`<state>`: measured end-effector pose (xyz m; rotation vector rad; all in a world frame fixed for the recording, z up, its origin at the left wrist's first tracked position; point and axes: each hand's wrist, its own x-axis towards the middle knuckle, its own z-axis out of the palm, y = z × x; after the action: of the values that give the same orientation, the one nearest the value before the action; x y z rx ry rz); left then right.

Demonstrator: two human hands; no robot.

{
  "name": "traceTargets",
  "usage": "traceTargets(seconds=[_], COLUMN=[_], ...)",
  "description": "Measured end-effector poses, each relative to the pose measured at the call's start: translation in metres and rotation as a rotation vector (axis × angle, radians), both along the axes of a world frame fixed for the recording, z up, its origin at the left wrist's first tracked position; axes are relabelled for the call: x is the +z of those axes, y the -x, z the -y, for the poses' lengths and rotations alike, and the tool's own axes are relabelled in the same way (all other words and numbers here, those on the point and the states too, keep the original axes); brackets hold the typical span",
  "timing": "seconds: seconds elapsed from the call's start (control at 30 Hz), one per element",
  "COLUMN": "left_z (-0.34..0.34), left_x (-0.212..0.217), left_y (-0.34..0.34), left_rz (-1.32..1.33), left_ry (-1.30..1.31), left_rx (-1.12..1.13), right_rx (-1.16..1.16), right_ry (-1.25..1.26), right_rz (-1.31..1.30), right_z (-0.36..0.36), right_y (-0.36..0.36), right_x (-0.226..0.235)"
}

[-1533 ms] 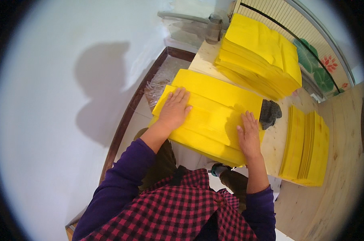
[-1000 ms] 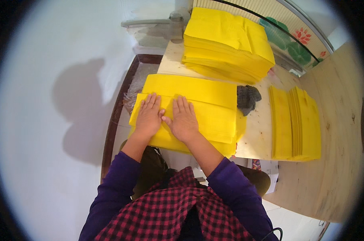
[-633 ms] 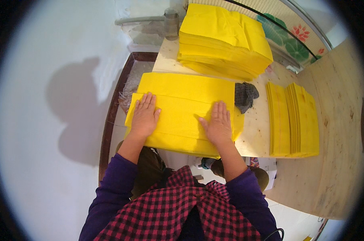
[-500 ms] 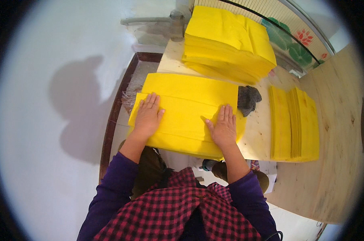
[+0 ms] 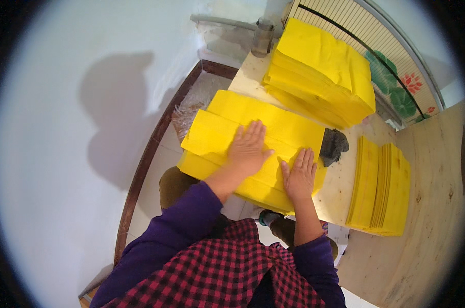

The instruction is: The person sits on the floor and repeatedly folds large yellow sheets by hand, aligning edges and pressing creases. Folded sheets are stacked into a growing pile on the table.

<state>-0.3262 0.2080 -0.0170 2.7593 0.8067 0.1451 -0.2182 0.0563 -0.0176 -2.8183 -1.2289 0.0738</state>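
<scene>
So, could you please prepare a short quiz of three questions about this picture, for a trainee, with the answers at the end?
1. True or false: the left hand is gripping the jar.

2. Choose one. What lies just beyond the picture-right end of the yellow sheets that the left hand touches?
a) the jar
b) the crumpled dark grey cloth
c) the checked garment

3. Fill in the missing word: the right hand comes out of a ____ sleeve.

Key:
1. False; it lies flat on the yellow sheets.
2. b
3. purple
</scene>
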Motion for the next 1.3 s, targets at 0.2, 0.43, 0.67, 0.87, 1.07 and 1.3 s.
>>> traceTargets(seconds=[0.2, 0.43, 0.67, 0.87, 1.07, 1.3], left_z=[-0.049, -0.064, -0.067, -0.066, -0.065, -0.066], left_x=[-0.01, -0.011, -0.015, -0.02, -0.017, -0.018], left_y=[0.048, 0.061, 0.061, 0.062, 0.063, 0.066], left_rz=[-0.015, -0.054, -0.044, -0.023, 0.036, 0.112], left_ry=[-0.064, -0.011, -0.037, -0.106, -0.041, 0.015], left_rx=[0.249, 0.365, 0.346, 0.335, 0.335, 0.35], right_rx=[0.003, -0.003, 0.253, 0.145, 0.022, 0.194], right_ry=[-0.012, 0.02, -0.095, -0.033, -0.029, -0.15], right_rz=[0.012, -0.107, -0.161, -0.082, -0.049, 0.086], right_z=[-0.002, -0.015, -0.087, -0.059, -0.012, -0.017], right_y=[0.001, 0.009, 0.057, 0.033, -0.005, -0.031], right_x=[-0.003, 0.022, 0.012, 0.001, -0.002, 0.02])
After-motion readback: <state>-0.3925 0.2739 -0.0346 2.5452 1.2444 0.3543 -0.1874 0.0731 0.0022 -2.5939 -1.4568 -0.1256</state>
